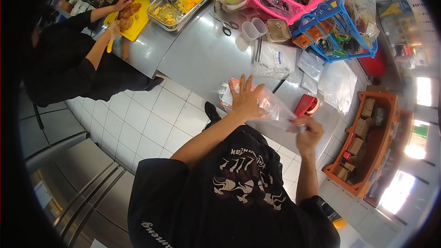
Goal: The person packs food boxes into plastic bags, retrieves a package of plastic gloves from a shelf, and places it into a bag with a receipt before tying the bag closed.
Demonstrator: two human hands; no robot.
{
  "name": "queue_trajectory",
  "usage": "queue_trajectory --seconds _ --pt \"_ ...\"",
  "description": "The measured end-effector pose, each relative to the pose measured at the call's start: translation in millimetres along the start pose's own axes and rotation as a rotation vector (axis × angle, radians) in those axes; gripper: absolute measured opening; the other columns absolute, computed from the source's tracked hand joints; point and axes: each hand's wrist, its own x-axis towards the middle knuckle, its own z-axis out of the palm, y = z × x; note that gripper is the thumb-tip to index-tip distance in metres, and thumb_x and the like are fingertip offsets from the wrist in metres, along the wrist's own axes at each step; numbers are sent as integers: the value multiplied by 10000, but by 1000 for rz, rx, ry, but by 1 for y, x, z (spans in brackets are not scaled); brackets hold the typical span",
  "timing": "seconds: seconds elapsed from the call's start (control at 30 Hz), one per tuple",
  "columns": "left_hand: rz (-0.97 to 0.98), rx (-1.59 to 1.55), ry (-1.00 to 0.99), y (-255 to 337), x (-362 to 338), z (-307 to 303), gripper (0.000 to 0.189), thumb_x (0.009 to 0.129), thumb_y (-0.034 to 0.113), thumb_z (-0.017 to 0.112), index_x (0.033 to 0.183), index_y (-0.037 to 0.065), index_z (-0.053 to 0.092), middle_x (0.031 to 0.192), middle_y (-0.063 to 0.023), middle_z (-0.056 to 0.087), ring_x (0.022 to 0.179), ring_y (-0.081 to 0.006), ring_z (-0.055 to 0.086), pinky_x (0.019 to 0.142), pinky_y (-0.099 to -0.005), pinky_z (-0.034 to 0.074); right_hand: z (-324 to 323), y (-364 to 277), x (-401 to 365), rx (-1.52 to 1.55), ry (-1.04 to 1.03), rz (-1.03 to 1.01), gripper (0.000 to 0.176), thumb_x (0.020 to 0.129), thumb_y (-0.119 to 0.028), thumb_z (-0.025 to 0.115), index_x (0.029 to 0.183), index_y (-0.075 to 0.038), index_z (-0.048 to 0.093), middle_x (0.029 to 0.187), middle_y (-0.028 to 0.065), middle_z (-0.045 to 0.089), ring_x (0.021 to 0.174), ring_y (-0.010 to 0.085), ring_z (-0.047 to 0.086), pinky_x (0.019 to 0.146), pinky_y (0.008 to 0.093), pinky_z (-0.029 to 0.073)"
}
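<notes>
A clear plastic bag (277,112) with orange-and-white contents lies near the front edge of the steel table. My left hand (247,99) presses flat on the filled end, fingers spread. At the other end, my right hand (308,134) pinches the bag's gathered tail, which is stretched between the two hands. Beside the bag, just beyond my right hand, stands a red tape dispenser (305,105). A thin black stick-like item (280,83) lies behind the bag. What exactly is inside the bag is hard to make out.
Plastic packs (276,60), scissors (226,27) and plastic cups (250,31) lie farther back. Behind them stand a pink basket (294,11) and blue basket (344,27). A co-worker (64,59) handles browned meat on a yellow board (138,26), beside a metal tray (173,26) of yellow food.
</notes>
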Motion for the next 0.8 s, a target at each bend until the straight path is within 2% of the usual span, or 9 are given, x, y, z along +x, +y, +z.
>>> queue_trajectory --seconds 0.07,0.1,0.17,0.2,0.27,0.33,0.4,0.63,0.8 --pt "40 -192 79 -8 -5 -4 895 615 426 826 1411 202 482 1540 -214 271 1470 -415 130 1113 -699 6 -18 11 9 45 21 -15 56 923 10 616 953 30 659 811 112 704 725 159 689 635 290 574" --pt "41 -186 75 -13 -7 0 895 615 426 826 1411 202 482 1540 -214 271 1470 -415 130 1113 -699 6 -21 13 15 37 3 44 118 933 -24 620 1039 29 626 830 126 708 784 180 694 698 307 568" --pt "230 -415 414 -22 -7 13 737 686 340 789 1334 112 524 1449 -228 372 1399 -419 276 1130 -627 139 -22 22 15 46 -86 164 331 957 -91 617 1252 11 504 932 169 713 894 242 696 860 352 526" --pt "235 -414 414 -22 -11 11 737 686 340 789 1334 112 524 1449 -228 372 1399 -419 276 1130 -627 139 -16 19 14 46 -81 163 331 957 -91 617 1252 11 504 932 169 713 894 242 696 860 352 526" --pt "362 -952 412 -14 -32 -2 611 707 293 771 1219 36 560 1312 -233 468 1274 -410 400 1101 -556 247 6 4 6 373 -86 324 340 964 -65 590 1278 3 477 1021 192 699 910 265 697 870 344 517" --pt "390 -905 521 17 -37 -29 538 714 283 768 1145 25 576 1173 -210 522 1139 -378 471 1020 -516 328 14 6 -1 430 -82 316 357 962 -53 532 1306 -3 448 1095 220 672 888 280 684 874 365 504" --pt "259 -647 328 39 -39 -38 555 710 321 779 1151 44 588 1111 -184 538 1104 -360 484 949 -476 364 17 -5 -4 807 -25 355 381 941 -55 454 1319 -4 456 1070 203 671 874 271 650 886 389 479" --pt "221 -160 -62 37 -40 -34 666 685 297 811 1256 68 553 1134 -153 554 1077 -333 522 853 -454 410 7 -32 2 831 44 377 397 905 -54 508 1296 3 474 1056 198 645 911 268 624 883 378 465" --pt "153 -515 -223 10 -24 -4 643 730 81 746 1318 62 487 1101 -138 575 959 -266 582 756 -368 473 12 -34 -6 590 -66 374 393 888 -16 627 1263 -6 510 1085 147 625 916 198 620 868 343 478"
